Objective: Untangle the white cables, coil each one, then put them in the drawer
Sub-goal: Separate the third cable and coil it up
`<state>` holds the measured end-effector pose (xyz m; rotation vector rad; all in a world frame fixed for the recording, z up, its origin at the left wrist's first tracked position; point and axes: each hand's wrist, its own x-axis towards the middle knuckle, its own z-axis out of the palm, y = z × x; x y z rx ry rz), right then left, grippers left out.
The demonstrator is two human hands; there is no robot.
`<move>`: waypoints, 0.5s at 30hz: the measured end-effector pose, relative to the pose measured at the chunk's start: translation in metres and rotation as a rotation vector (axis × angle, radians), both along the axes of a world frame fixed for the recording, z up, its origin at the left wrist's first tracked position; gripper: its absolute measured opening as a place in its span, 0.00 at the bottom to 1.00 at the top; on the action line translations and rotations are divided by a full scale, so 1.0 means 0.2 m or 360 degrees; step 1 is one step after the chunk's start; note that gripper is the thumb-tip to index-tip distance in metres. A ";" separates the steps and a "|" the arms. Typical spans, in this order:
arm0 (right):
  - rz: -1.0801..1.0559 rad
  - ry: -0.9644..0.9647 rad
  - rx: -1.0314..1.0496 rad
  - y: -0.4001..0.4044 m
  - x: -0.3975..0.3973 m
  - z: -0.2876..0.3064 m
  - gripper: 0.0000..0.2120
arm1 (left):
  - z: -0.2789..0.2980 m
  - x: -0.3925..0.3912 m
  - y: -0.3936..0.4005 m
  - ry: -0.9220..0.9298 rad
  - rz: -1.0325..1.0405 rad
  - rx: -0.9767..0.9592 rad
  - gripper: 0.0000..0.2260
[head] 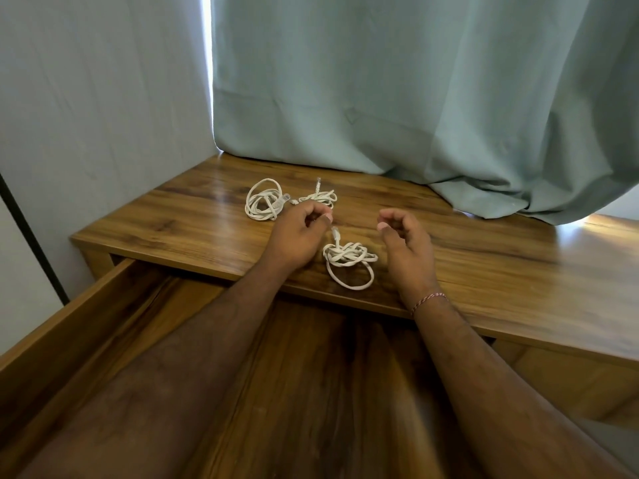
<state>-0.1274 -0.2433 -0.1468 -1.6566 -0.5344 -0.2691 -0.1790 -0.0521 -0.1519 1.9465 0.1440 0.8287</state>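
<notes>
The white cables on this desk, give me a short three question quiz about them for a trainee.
1. True or false: a cable already lies in the open drawer.
2. How many cable bundles sit on the desk top?
3. Which lies between the left hand and right hand: A) the far-left coil, B) the middle bundle, C) the nearest bundle?

Key: 1 false; 2 three; 3 C.

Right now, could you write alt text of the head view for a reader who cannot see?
Two bare hands, the left hand and right hand, hover half-curled around a white cable bundle on a wooden desk. Two more white cable bundles lie behind; an open drawer waits below.
</notes>
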 end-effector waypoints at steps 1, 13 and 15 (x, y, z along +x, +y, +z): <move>0.0050 -0.0043 -0.0033 -0.02 -0.01 0.00 0.11 | 0.00 -0.01 0.00 -0.0036 0.0002 0.0016 0.06; 0.0181 -0.1008 -0.1168 -0.09 -0.10 0.01 0.16 | 0.00 -0.22 0.01 0.0136 -0.0301 0.1099 0.23; 0.0249 -0.0930 -0.1104 -0.10 -0.10 0.01 0.12 | 0.00 -0.27 -0.01 0.0225 -0.0370 0.1403 0.27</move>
